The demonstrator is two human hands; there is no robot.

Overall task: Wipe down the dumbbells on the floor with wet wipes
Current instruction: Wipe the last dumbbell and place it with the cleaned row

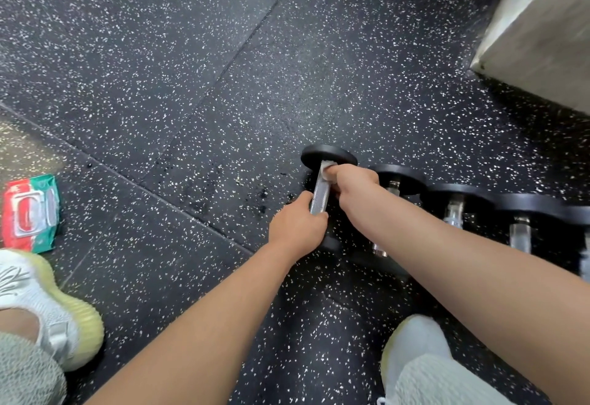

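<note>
wipes pack (30,213) print too blurred, no readable text

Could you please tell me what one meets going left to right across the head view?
Wet wipes pack → left hand gripping the dumbbell handle → right hand pressing a wipe → row of other dumbbells.

A gym, weights corner by the look; black rubber floor (127,53) w/ white flecks, laid in big tiles w/ seams (223,72) between; row of dumbbells (455,195) side by side on it, black round heads, chrome handles; trainers (64,318) on the person's feet; pale block (542,31) far right, can't tell what.
</note>
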